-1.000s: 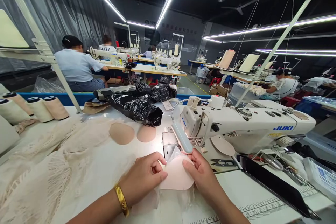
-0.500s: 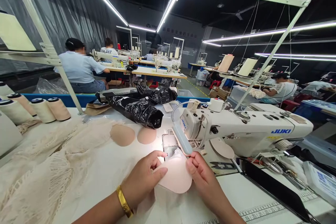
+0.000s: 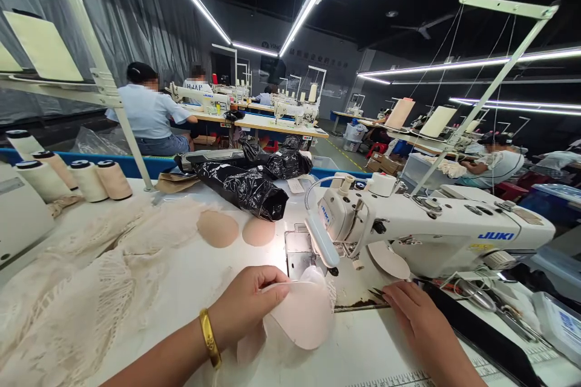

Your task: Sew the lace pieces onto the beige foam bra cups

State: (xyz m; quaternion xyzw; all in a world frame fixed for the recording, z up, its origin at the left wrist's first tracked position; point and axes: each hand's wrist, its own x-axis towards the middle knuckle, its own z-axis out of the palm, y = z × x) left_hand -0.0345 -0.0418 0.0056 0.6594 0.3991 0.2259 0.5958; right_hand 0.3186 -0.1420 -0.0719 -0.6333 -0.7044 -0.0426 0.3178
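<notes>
A pale beige fabric cup pad is pinched at its upper left edge between the thumb and fingers of my left hand. White lace fabric shows along its far and right edges, near the sewing machine's needle area. My right hand is closed over a pair of dark thread snips, whose pointed tips stick out left of the fingers. Most of the snips is hidden beneath that hand. The white sewing machine stands just beyond both hands.
Two beige pads lie beyond my left hand, and another pad rests under the machine arm. Lace fabric spreads over the left side. A black plastic bag sits behind; a long black tray is at right.
My right hand has left the pad and moved right onto the thread snips. My left hand still grips the pad, which sits slightly lower. The camera view has shifted a little.
</notes>
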